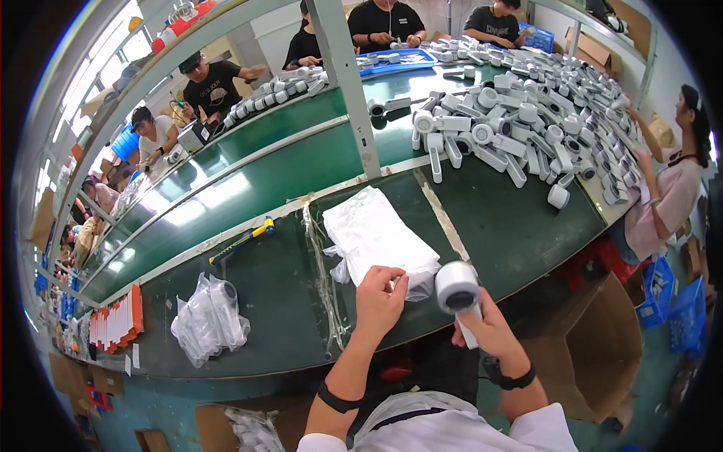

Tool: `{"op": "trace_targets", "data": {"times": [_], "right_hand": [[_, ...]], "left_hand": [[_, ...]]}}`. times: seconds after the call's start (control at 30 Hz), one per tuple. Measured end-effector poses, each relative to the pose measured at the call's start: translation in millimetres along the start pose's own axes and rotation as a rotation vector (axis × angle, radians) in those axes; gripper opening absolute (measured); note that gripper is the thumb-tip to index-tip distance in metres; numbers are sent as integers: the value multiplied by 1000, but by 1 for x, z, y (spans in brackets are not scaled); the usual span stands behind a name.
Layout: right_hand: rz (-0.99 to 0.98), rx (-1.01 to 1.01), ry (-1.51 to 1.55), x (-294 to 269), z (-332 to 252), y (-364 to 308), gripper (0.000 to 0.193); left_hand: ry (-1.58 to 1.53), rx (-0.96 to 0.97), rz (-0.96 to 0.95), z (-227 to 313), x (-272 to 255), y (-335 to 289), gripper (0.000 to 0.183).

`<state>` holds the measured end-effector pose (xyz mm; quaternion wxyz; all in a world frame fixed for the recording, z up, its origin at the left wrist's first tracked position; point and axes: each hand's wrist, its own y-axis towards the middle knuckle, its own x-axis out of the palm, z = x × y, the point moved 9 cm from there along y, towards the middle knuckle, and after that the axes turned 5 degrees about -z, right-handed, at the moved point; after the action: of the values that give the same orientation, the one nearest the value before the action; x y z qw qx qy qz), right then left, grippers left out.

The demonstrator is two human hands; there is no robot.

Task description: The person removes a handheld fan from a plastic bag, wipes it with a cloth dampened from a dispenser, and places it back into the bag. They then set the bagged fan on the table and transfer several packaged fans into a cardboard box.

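Note:
My right hand [489, 330] is wrapped round the handle of a white handheld device [456, 288] with a round head and a dark ring in its opening, held over the near edge of the bench. To its left, my left hand [382, 297] is closed, thumb and fingertips pinching at the near edge of a stack of plastic bags [380, 233]. The stack lies flat on the dark green bench top [279, 301]. Several similar devices in clear bags [211, 320] rest on the bench to the left.
A large heap of white devices [501, 135] covers the far right of the bench. A yellow-and-black hammer [242, 240] lies left of the bags, with orange-and-white boxes [117, 320] farther left. An open carton [595, 346] stands at right. A metal post [348, 98] rises ahead; several people work around.

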<state>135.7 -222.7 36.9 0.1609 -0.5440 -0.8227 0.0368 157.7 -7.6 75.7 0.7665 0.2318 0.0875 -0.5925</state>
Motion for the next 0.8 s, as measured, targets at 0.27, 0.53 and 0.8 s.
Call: {"op": "trace_targets", "data": {"times": [0.27, 0.53, 0.8], "right_hand": [[-385, 282, -423, 33, -3, 13, 101], [-563, 321, -250, 45, 19, 43, 61], [-149, 223, -603, 28, 11, 38, 56]], "left_hand": [[-13, 41, -135, 1, -4, -3, 9], [-73, -6, -288, -24, -11, -7, 13], [-80, 44, -208, -2, -15, -10, 7]]}}
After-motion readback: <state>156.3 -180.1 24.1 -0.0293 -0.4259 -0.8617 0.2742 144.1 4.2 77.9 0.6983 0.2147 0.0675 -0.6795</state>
